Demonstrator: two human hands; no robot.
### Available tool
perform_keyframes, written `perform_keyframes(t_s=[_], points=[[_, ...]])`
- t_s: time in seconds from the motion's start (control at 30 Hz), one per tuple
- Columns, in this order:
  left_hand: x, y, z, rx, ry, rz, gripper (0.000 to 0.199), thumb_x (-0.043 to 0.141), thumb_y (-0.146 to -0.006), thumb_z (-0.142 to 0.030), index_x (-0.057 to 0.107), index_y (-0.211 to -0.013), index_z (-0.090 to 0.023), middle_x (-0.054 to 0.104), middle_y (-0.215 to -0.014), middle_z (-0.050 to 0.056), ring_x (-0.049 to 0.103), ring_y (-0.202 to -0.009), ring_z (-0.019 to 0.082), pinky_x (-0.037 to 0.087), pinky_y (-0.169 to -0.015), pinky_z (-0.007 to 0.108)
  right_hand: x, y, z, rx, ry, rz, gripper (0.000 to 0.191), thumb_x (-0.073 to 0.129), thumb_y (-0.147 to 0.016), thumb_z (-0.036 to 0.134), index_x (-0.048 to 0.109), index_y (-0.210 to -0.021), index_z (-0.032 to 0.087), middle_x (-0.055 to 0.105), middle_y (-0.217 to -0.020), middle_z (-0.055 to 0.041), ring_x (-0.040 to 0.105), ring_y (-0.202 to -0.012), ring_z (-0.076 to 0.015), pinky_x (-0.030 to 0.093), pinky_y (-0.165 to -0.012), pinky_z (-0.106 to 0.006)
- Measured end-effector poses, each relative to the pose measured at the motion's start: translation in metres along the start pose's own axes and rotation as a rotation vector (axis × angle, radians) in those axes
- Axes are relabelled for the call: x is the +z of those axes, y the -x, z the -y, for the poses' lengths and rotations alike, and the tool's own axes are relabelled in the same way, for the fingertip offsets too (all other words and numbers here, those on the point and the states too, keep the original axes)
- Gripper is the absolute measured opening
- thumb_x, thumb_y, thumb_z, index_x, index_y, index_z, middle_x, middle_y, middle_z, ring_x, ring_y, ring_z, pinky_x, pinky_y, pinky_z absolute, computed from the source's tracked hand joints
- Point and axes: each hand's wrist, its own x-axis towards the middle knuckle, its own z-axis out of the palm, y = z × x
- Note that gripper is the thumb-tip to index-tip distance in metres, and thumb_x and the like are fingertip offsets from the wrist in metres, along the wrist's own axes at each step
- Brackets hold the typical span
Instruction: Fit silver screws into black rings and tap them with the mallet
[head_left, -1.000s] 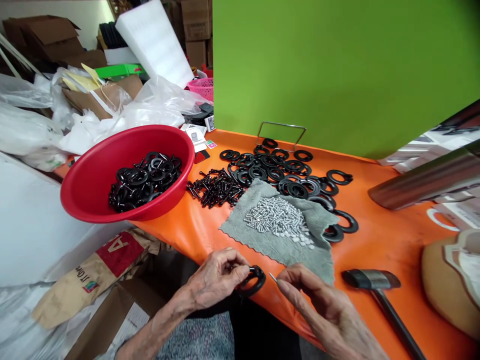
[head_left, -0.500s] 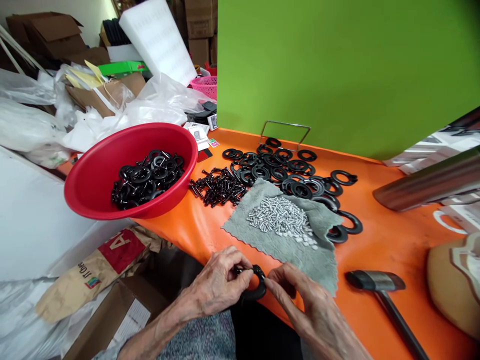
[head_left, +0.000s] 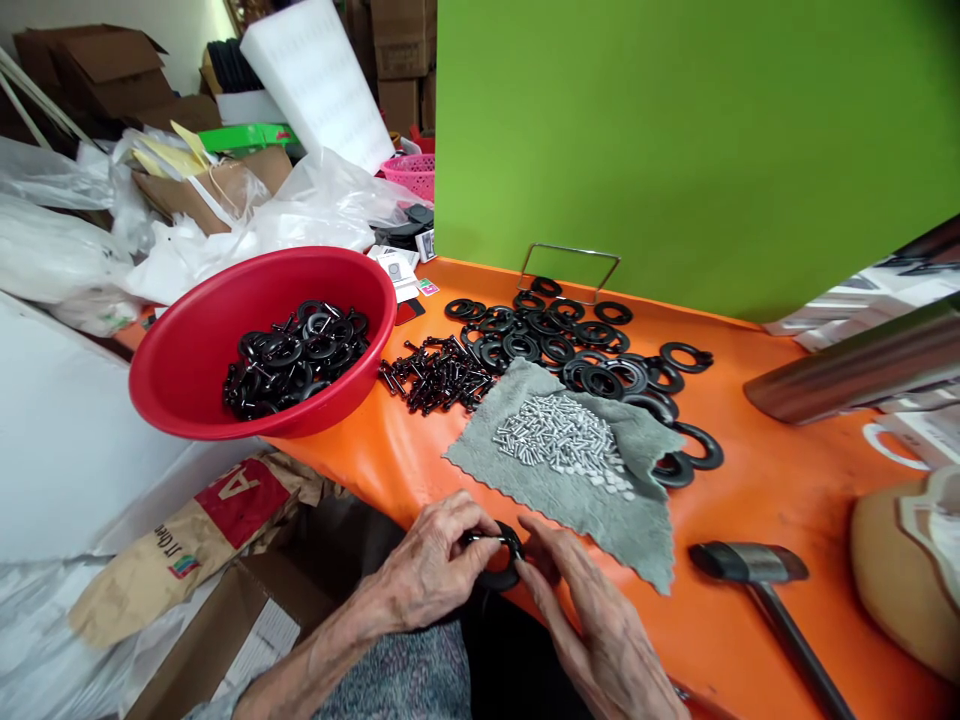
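Note:
At the table's front edge, a black ring (head_left: 501, 580) is held low between my hands. My left hand (head_left: 435, 560) pinches its left side, thumb and forefinger closed, with a small dark pin-like piece showing at the fingertips. On the ring's right side, my right hand (head_left: 589, 610) has its thumb and fingertips against the rim; its other fingers are partly hidden. Just beyond lies a grey-green cloth (head_left: 487, 445) bearing a pile of small silver pins (head_left: 559, 432). Black pins (head_left: 442, 375) are heaped to its left, and many black rings (head_left: 555, 347) lie behind it.
A big red basin (head_left: 180, 350) with black rings and pins stands at left. A mallet (head_left: 750, 562) rests on the orange table (head_left: 757, 460) at right, near a metal cylinder (head_left: 832, 375). A green panel (head_left: 675, 150) rises behind, with a wire stand (head_left: 574, 248) before it.
My right hand has shifted slightly left and closer around the ring's right side. The ring has moved a little left and up and turned slightly; my left hand keeps its pinch.

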Motion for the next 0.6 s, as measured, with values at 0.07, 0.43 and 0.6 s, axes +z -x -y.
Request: perform_keyframes(t_s=[0.07, 0.43, 0.6], points=[[-0.001, 0.001, 0.001, 0.016, 0.016, 0.012, 0.014, 0.05, -0.089, -0.018, 0.063, -0.085, -0.016, 0.054, -0.081, 0.001, 0.05, -0.073, 0.013, 0.04, -0.068, 0.024, -0.003, -0.002, 0.001, -0.023, -0.015, 0.07, 0.035, 0.051, -0.091, 0.026, 0.051, -0.127, 0.026, 0.066, -0.111, -0.0072, 0.066, -0.094, -0.0193, 0.058, -0.074, -0.029], [-0.013, 0.011, -0.016, 0.254, -0.145, 0.193, 0.031, 0.064, -0.078, -0.016, 0.057, -0.108, -0.017, 0.055, -0.104, 0.006, 0.05, -0.101, 0.021, 0.04, -0.094, 0.034, 0.004, -0.004, 0.027, 0.581, -0.536, 0.069, 0.037, 0.06, -0.076, 0.057, 0.059, -0.07, 0.021, 0.048, -0.059, 0.0037, 0.045, -0.054, -0.0112, 0.038, -0.05, -0.023], [0.005, 0.004, -0.012, 0.24, -0.348, 0.108, 0.01, 0.055, -0.089, -0.02, 0.055, -0.097, -0.015, 0.059, -0.097, 0.008, 0.051, -0.095, 0.023, 0.04, -0.094, 0.04, 0.001, -0.008, 0.025, 0.749, -0.612, 0.108, 0.046, 0.057, -0.075, 0.066, 0.059, -0.078, 0.021, 0.052, -0.06, 0.0025, 0.045, -0.049, -0.0115, 0.038, -0.047, -0.024]])
